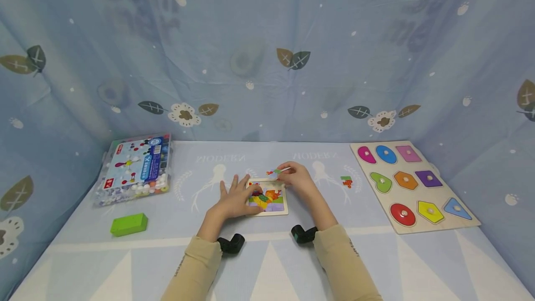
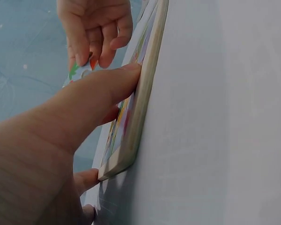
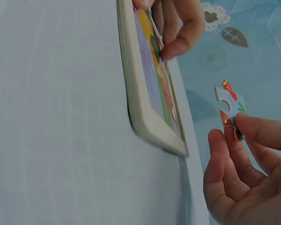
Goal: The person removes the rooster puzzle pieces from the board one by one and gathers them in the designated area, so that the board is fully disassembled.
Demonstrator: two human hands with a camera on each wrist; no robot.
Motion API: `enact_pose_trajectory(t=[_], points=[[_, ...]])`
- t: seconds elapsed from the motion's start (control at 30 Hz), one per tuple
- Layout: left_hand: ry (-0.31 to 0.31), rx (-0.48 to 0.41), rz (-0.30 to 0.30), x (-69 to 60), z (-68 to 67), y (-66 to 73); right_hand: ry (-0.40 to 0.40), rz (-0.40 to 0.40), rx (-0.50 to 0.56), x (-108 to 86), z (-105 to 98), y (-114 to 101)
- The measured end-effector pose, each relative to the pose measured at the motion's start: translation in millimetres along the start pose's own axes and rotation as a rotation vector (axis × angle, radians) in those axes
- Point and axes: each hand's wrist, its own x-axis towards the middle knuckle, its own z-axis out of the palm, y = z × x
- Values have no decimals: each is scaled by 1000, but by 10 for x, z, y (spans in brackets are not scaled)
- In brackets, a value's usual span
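Observation:
A small wooden jigsaw puzzle tray [image 1: 286, 208] with a colourful picture lies on the table in the head view. My left hand [image 1: 236, 199] spreads across its left side. In the left wrist view the thumb [image 2: 107, 84] presses the tray's near edge, and other fingers touch the board. Above the far right part of the tray, my right hand [image 1: 297, 178] pinches a puzzle piece [image 3: 234, 101] between thumb and fingers. That piece is pale blue with red and green print, tilted and held clear of the tray. Another green and red puzzle piece [image 1: 346, 181] lies to the right.
A clear case of coloured beads [image 1: 133, 168] stands at the back left, with a green block [image 1: 129, 224] before it. At the right lies a wooden board of coloured shapes [image 1: 411, 189]. A patterned curtain [image 1: 267, 59] hangs behind the table.

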Motion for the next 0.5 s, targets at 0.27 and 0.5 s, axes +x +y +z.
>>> enact_pose_trajectory(t=[0.27,0.5], points=[[11,-14,14,-8,-9,-5,56,37,60,-17,-196,98],[16,-12,16,-9,3,-8,100,36,43,-64,-363,180]])
